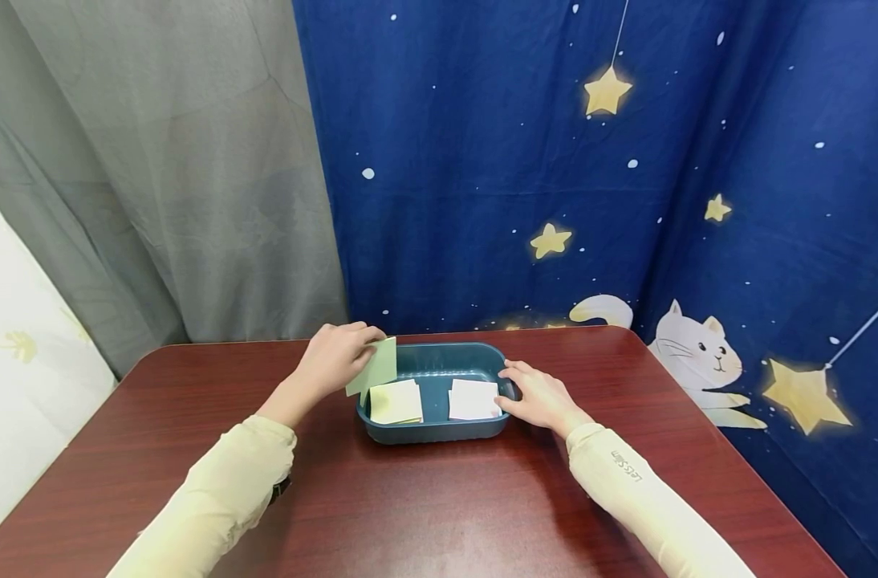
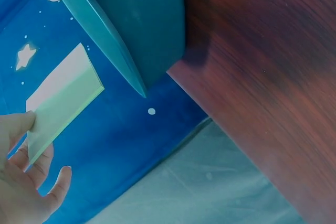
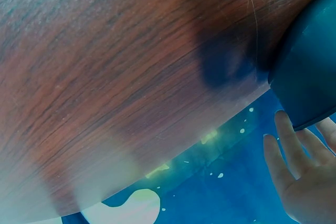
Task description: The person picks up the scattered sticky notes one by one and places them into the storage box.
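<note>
A dark teal oblong plastic basin (image 1: 430,433) stands near the table's far edge. My left hand (image 1: 340,353) pinches a pale green pad of paper notes (image 1: 381,368) by one edge, held up at the basin's left end. The left wrist view shows the pad (image 2: 68,106) between thumb and fingers, its thin side visible. Inside the basin lie a pale yellow stack of notes (image 1: 396,401) on the left and a white stack (image 1: 473,399) on the right. At the right end my right hand (image 1: 540,395) grips the rim, thumb over the inside by the white stack.
The reddish-brown wooden table (image 1: 446,498) has rounded far corners. Right behind it hangs a blue curtain (image 1: 482,160) with stars and a white cat, beside a grey curtain (image 1: 193,160) at the left. Both sleeves are cream coloured.
</note>
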